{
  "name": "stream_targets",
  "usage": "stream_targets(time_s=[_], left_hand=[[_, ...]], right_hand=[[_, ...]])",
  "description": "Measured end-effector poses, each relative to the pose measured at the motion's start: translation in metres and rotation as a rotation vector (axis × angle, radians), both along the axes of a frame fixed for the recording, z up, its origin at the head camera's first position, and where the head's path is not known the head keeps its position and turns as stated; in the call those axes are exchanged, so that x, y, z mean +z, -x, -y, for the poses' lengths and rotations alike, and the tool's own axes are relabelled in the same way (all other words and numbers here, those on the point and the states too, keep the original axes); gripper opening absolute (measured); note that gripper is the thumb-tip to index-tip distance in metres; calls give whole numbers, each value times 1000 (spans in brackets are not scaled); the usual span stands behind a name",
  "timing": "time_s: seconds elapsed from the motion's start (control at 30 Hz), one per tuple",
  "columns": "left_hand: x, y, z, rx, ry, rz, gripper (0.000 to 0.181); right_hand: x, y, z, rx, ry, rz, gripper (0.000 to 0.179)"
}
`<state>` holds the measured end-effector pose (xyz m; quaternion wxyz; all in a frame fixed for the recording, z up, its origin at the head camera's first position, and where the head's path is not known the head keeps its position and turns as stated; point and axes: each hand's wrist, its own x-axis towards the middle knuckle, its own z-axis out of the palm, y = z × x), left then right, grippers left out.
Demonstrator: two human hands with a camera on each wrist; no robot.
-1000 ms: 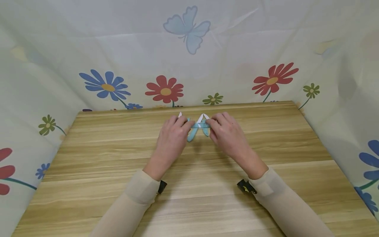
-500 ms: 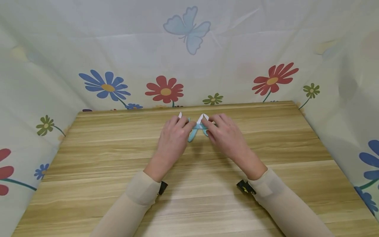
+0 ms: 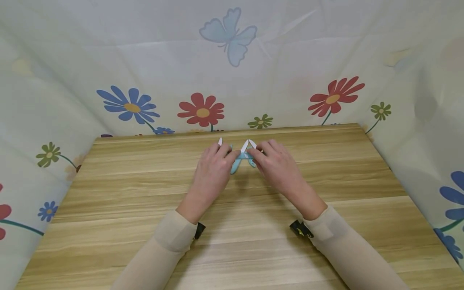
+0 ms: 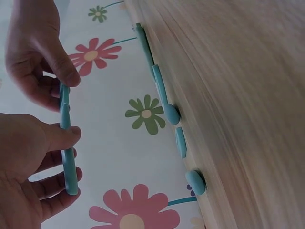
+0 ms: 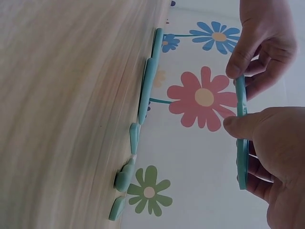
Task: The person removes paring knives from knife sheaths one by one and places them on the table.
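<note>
My left hand (image 3: 212, 167) and right hand (image 3: 279, 163) hold a slim teal bar (image 3: 245, 156) between them, level and above the table. It looks like a folded knife or a knife handle; I cannot tell which. In the left wrist view, the left thumb and fingers pinch the near part of the bar (image 4: 69, 167), and the right fingertips grip its far end. Beyond it in the head view, a white blade (image 3: 245, 145) and a teal handle (image 3: 235, 166) show on the table. A second white blade tip (image 3: 220, 141) shows past the left hand.
Several teal pieces lie along the tabletop (image 4: 248, 105) in the wrist views, among them a long teal handle (image 5: 148, 86) and a rounded teal piece (image 4: 195, 182). Behind the wooden table hangs a white curtain (image 3: 282, 80) printed with flowers and a butterfly.
The teal bar between the hands tipped edge-on half a second ago and shows its flat side again now. The right fingers shifted slightly left along it; the left hand barely moved.
</note>
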<state>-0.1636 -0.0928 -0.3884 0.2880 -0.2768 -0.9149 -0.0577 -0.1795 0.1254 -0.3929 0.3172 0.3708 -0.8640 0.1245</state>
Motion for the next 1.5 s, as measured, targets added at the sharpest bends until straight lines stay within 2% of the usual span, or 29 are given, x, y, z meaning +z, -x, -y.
stream_targets(time_s=[0.37, 0.97, 1.5], left_hand=[[0, -1, 2, 1, 9, 39, 32], [-2, -2, 3, 2, 18, 126, 25], [-4, 1, 5, 9, 20, 152, 26]], right_hand=[[-2, 1, 0, -10, -24, 43, 28], [-6, 2, -1, -24, -72, 213, 30], [-6, 2, -1, -34, -71, 246, 31]])
